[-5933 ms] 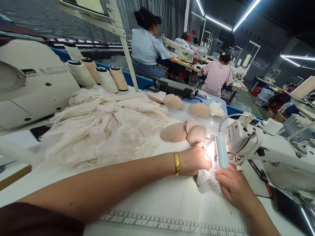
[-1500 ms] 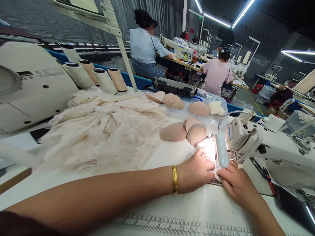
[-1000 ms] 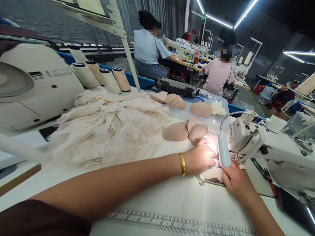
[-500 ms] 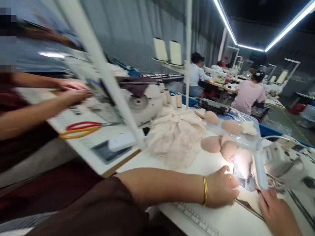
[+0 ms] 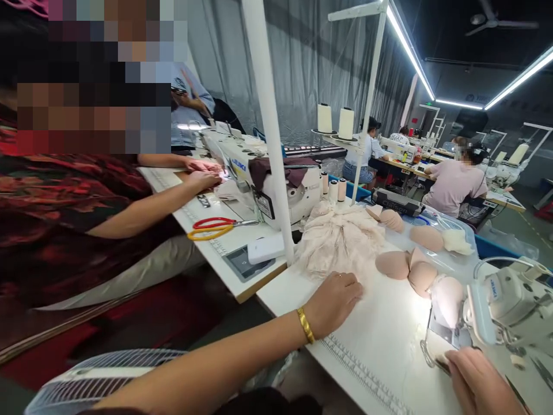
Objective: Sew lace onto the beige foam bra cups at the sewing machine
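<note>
My left hand [image 5: 334, 297], with a gold bangle on the wrist, lies open on the white table [image 5: 389, 340]. Its fingertips touch the near edge of a heap of cream lace fabric [image 5: 341, 242]. My right hand [image 5: 479, 383] rests flat at the bottom right, fingertips at the metal plate on the bed of the white sewing machine [image 5: 514, 300]. A beige foam cup [image 5: 447, 294] sits brightly lit under the machine's lamp [image 5: 477, 314]. Two more foam cups [image 5: 401, 268] lie between the lace and the machine.
A clear tray [image 5: 458, 262] behind holds more cups. A white pole [image 5: 270, 132] rises at the table's left corner. A person at the left table works at another machine, beside red and yellow scissors [image 5: 211, 227]. A fan guard [image 5: 99, 380] sits low left. Other workers sit beyond.
The view has swung left, showing the neighbouring table. My left hand left the lit cup at the needle and moved left to the lace heap. My right hand stays at the machine bed.
</note>
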Available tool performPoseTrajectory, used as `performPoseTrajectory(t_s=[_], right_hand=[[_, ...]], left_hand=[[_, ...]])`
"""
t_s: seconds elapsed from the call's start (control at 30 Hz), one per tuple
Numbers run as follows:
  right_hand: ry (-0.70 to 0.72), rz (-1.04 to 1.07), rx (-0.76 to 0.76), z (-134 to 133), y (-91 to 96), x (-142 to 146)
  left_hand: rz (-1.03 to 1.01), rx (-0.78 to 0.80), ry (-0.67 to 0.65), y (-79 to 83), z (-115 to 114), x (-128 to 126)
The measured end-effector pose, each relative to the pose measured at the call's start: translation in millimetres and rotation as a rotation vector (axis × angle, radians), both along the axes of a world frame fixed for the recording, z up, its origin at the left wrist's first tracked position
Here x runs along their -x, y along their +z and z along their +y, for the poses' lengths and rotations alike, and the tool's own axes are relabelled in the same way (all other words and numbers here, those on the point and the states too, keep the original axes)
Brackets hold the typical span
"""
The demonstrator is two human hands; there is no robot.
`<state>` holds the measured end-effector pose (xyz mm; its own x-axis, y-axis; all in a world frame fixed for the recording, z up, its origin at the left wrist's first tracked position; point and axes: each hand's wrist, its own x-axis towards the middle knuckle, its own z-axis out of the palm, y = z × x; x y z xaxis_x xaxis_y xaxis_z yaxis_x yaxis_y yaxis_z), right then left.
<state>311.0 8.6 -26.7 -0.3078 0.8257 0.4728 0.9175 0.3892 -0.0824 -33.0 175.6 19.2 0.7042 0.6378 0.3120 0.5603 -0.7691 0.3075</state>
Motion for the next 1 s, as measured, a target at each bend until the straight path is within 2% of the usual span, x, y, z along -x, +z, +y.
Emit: performPoseTrajectory(t_s=[0.07,0.17,0.23,0.27,0.33,0.4,0.47,0.5,0.57,0.63,0.73,0.8,0.9,1.0], right_hand=[[0.000,0.064,0.033,-6.5,17.0,26.1],[-0.062,0.155,0.055,-16.0,35.6,51.4],[-0.115,0.223,0.070,-20.6,41.7,58.8],[-0.132,0.246,0.082,-22.1,43.4,60.7],[-0.138,0.274,0.101,-22.8,45.2,63.3],[-0.127,0.290,0.103,-19.3,46.1,67.0],[-0.114,0.297,0.092,-11.9,46.4,73.1],[-0.106,0.295,0.090,-7.5,46.1,77.1],[-0.075,0.271,0.109,0.7,44.3,86.1],[-0.040,0.213,0.149,5.9,41.8,94.3],[-0.047,0.183,0.201,6.6,41.6,101.5],[-0.094,0.264,0.176,5.5,46.8,103.1],[-0.155,0.397,0.114,6.7,60.6,104.7],[-0.150,0.544,0.248,10.9,71.0,106.8]], left_hand=[[-0.163,-0.010,-0.241,-3.7,-9.2,-9.4],[-0.174,0.063,-0.670,-3.5,-29.3,-20.6],[-0.162,0.167,-0.817,2.1,-39.1,-21.6],[-0.185,0.223,-0.823,5.7,-41.3,-20.4],[-0.265,0.300,-0.708,12.1,-40.4,-17.8],[-0.284,0.318,-0.457,14.7,-35.0,-17.9],[-0.191,0.322,-0.184,12.7,-28.5,-22.3],[-0.121,0.330,-0.094,10.5,-25.7,-25.6],[-0.018,0.359,-0.033,5.4,-21.5,-32.8],[-0.046,0.378,-0.056,1.4,-18.9,-38.6],[-0.225,0.361,-0.122,0.0,-17.6,-43.6],[-0.327,0.325,-0.219,2.1,-19.2,-46.4],[-0.382,0.266,-0.432,8.4,-26.2,-52.4],[-0.404,0.324,-0.544,15.3,-34.2,-57.6]])
